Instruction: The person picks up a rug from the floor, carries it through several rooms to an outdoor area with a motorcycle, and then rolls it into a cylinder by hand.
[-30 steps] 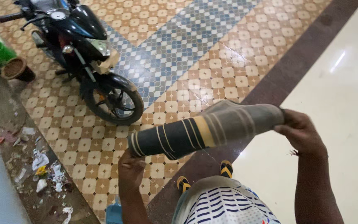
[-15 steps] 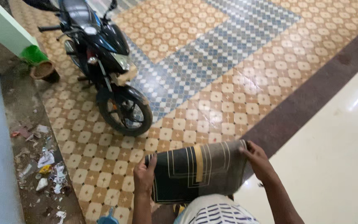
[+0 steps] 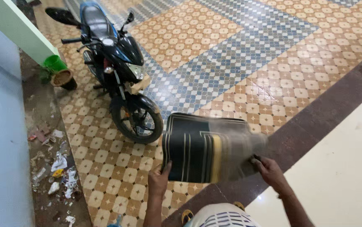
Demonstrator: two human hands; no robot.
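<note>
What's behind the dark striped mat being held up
Patterned tile floor shows around the mat, the motorcycle standing to its left. Both hands, left and right, grip it. Floor directly behind is covered.

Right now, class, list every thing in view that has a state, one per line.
Mat: dark, striped, held spread in the air, right side blurred.
Left hand: gripping the mat's lower left corner.
Right hand: gripping its right edge.
Motorcycle: parked, front wheel turned.
Litter: scattered.

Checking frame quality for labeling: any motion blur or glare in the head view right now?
Head view: the dark striped mat is motion-blurred on its right half near the right hand; the left hand and the motorcycle look sharp. Soft glare on the glossy cream floor at right, with no clipping over the hands.
</note>
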